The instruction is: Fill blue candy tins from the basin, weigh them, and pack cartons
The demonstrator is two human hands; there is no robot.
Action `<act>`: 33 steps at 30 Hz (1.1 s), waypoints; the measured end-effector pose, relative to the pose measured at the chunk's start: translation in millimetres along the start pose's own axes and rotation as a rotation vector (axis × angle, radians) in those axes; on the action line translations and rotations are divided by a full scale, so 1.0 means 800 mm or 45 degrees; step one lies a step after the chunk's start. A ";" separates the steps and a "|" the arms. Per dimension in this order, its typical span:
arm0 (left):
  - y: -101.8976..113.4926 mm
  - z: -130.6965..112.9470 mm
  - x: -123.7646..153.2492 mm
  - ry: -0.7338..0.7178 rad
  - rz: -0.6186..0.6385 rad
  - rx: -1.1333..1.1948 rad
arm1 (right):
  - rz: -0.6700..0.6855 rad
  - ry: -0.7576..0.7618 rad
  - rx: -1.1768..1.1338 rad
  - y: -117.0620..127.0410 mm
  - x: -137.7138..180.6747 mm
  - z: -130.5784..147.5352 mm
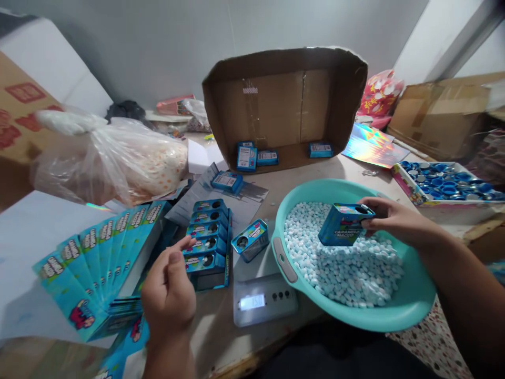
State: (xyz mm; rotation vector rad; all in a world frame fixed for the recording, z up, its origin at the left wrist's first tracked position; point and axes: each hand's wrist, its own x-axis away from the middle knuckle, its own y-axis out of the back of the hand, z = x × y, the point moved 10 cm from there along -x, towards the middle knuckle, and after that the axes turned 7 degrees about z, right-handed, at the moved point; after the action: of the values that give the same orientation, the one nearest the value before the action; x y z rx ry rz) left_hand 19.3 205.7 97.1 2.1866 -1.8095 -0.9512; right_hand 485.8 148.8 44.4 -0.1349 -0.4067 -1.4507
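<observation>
My right hand (390, 218) grips a small blue candy tin (342, 225) and holds it tilted over a teal basin (406, 310) filled with several small white and pale-blue candies (347, 263). My left hand (169, 289) hovers near a display tray of several blue tins (207, 242), its fingers curled together in a loose pinch; what they hold, if anything, is too small to see. Another open blue tin (250, 240) lies on a small digital scale (263, 295) between the tray and the basin.
A fan of flat blue cartons (94, 263) lies at the left. An open cardboard box (284, 105) with a few blue packs stands at the back. A tray of blue lids (445, 181) sits at the right, and a plastic bag (114, 158) at the back left.
</observation>
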 end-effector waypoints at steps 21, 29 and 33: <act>-0.234 -0.200 0.083 -0.853 1.170 -0.592 | -0.078 0.094 0.196 -0.002 -0.006 0.013; -0.324 -0.176 0.108 -0.819 1.507 -0.883 | -0.067 0.144 0.359 -0.004 -0.004 0.018; -0.316 -0.174 0.109 -0.835 1.471 -0.823 | -0.055 0.158 0.411 -0.006 -0.003 0.020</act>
State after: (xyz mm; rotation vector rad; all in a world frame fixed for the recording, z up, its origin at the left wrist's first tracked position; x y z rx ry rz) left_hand 312.4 152.7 50.6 0.2837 -2.0576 -1.6028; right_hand 478.3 155.7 57.5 0.2229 -0.5382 -1.4085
